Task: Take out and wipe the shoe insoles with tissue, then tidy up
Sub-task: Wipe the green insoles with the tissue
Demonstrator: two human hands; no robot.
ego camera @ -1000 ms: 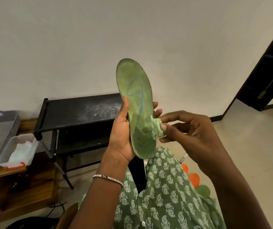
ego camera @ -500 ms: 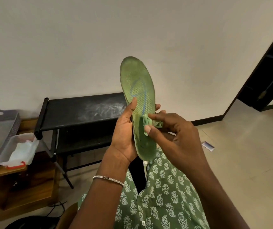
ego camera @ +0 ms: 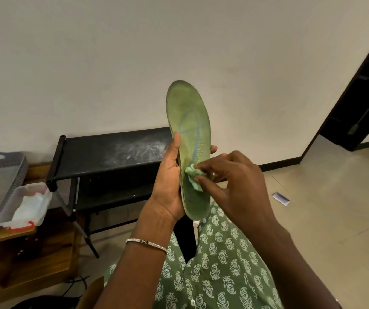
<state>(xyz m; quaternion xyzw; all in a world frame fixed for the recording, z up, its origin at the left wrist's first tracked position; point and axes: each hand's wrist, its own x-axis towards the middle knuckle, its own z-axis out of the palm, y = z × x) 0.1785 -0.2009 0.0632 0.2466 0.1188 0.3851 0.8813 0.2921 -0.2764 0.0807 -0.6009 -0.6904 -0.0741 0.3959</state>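
One insole (ego camera: 189,130), upright in mid-air at centre, heel low, clamped in the left hand (ego camera: 170,181), thumb on its near face. In the right hand (ego camera: 235,181), fingers (ego camera: 210,166) pinched together on a small wad of tissue (ego camera: 193,177) pressed to the lower half. Might shred or slip from so slight a pinch; might flex the insole under hard rubbing. Hidden: the insole's far face, most left fingers behind it, the tissue's wiping side.

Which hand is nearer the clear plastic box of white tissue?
Left. The left hand, gripping the green insole, sits right of the clear plastic box; the right hand, pinching a tissue wad, lies farther right.
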